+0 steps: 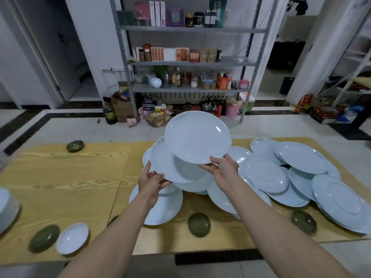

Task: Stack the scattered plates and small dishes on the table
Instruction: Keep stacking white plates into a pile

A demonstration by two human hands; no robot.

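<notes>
right hand (pixel 222 169) pinches tilted upper plate (pixel 197 137) by near rim | left hand (pixel 152 181) grips lower plate (pixel 168 163) rim, both above plate heap (pixel 265 175) on worktop (pixel 60 177) | risk: thin rim grips slip, plates clash or drop onto heap

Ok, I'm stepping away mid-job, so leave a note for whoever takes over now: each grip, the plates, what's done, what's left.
Left grip pinches the rim of one white plate; right grip pinches a second plate, tilted above it. Both are over the middle heap. More plates overlap loosely at the right of the table. Green dishes and a white small dish lie scattered. Done: perhaps a stack at the left edge, mostly cut off. Left: nearly everything.
</notes>
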